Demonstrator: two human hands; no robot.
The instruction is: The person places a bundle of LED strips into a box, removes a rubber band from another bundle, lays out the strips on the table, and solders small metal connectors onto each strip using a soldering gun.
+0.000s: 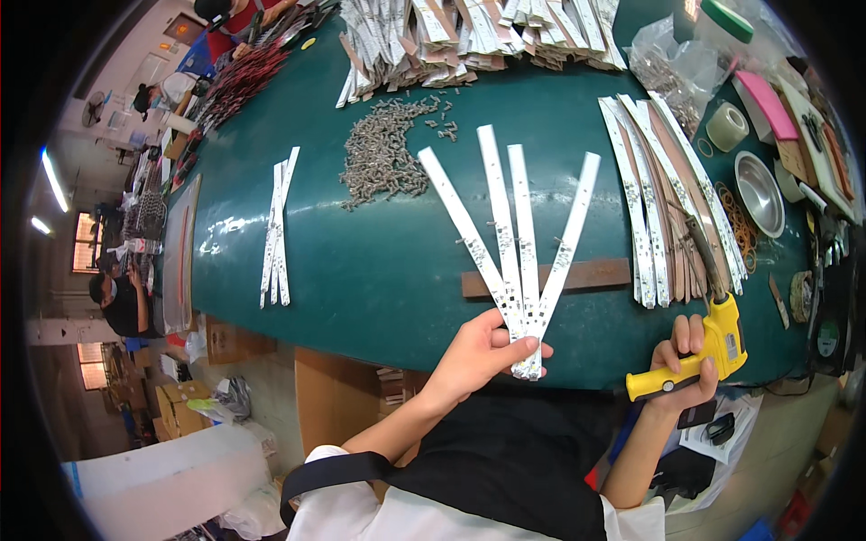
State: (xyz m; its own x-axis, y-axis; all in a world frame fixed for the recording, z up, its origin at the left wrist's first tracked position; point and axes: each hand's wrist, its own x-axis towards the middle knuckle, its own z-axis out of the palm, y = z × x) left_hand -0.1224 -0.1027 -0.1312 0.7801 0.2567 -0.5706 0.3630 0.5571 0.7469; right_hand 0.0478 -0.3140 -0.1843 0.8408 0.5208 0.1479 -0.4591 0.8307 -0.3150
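Several narrow white circuit-board strips [493, 180] fan out from my left hand [474, 356], which pinches them together at their near ends. Small components dot their lower halves, and short pins stick out from their sides. Beneath the fan a brown wooden bar [591, 274] lies across the table. My right hand [690, 356] is wrapped round the handle of a yellow soldering gun [724, 329]. Its dark metal tip [705, 252] points up and away, over the near part of a bundle of similar strips [636, 198] at the right.
A green table [334, 270] carries a heap of small metal pins [386, 149], a few crossed strips [275, 234] at left and large strip stacks [469, 36] at the far side. At right are a metal bowl [760, 194], a tape roll [727, 126] and rubber bands. Other people sit far left.
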